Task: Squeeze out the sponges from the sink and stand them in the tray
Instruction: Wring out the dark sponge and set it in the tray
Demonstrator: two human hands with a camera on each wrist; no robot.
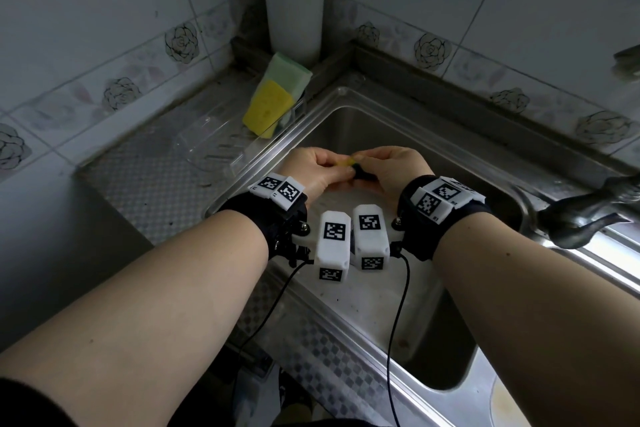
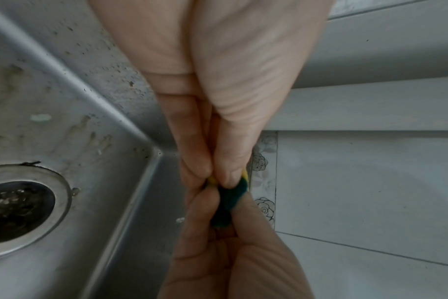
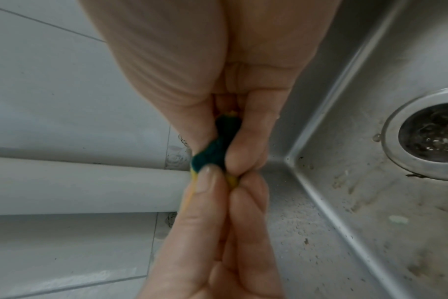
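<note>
Over the far part of the stainless steel sink (image 1: 346, 121), the person's left hand (image 1: 311, 168) and right hand (image 1: 394, 166) meet knuckle to knuckle, both clenched tight on one small yellow sponge with a dark green scouring face (image 1: 353, 166). The sponge is crushed nearly flat between them; from above only a sliver of yellow and a dark green lump show in the gap between the two fists. The left wrist view shows the left thumb and fingers (image 2: 200, 157) pinching the yellow edge, with the green pad (image 2: 230, 198) bulging toward the other hand. From the right wrist the right fingers (image 3: 246, 141) curl round the green part (image 3: 218, 149), and a strip of yellow runs on under the left thumb. The sponge is held up in the air above the basin, clear of the sink floor.

Below the hands, the round metal drain strainer (image 2: 15, 208) sits in the speckled, stained sink floor.

On the patterned steel drainboard to the left of the basin lies a clear plastic tray (image 1: 214, 146). At its far end two sponges stand tilted: a bright yellow one (image 1: 266, 111) in front and a pale green and white one (image 1: 291, 74) behind, leaning toward a white vertical pipe (image 1: 294, 0) in the tiled corner. A dark metal tap (image 1: 588, 215) juts in at the right edge.
</note>
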